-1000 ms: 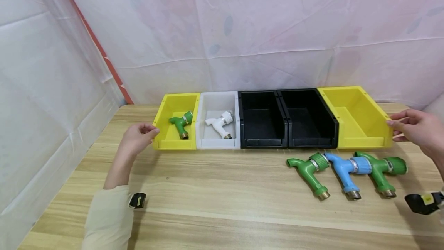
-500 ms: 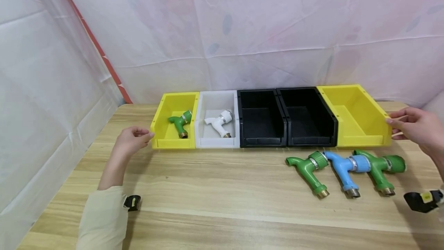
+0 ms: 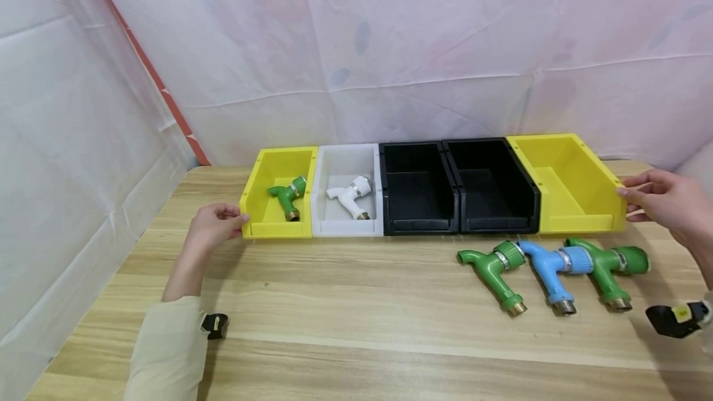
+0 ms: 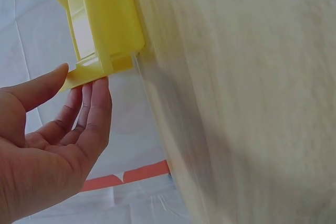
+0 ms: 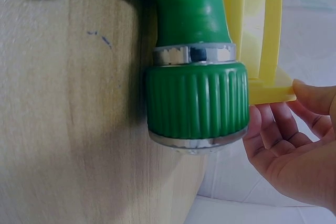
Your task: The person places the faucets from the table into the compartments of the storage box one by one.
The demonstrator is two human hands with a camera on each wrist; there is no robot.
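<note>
My left hand (image 3: 214,228) touches the outer side of the left yellow bin (image 3: 278,229), its thumb at the rim and its fingertips against the wall in the left wrist view. A green tap (image 3: 288,198) lies in that bin. At the other end of the row, my right hand (image 3: 671,200) touches the outer side of the right yellow bin (image 3: 582,223), thumb at its rim. Three taps lie on the table before the bins: a green tap (image 3: 496,274), a blue tap (image 3: 557,268) and another green tap (image 3: 613,268), whose ribbed knob looms large in the right wrist view.
Between the yellow bins stand a white bin (image 3: 348,228) holding a white tap (image 3: 352,197), and two black bins, one left (image 3: 421,226) and one right (image 3: 499,225). The row stands on a wooden table (image 3: 345,314), against a pale curtain (image 3: 418,48).
My left fingers draw back slightly to the bin's edge, then stay at it. My right hand keeps its place on the right yellow bin. The whole view drifts slightly.
</note>
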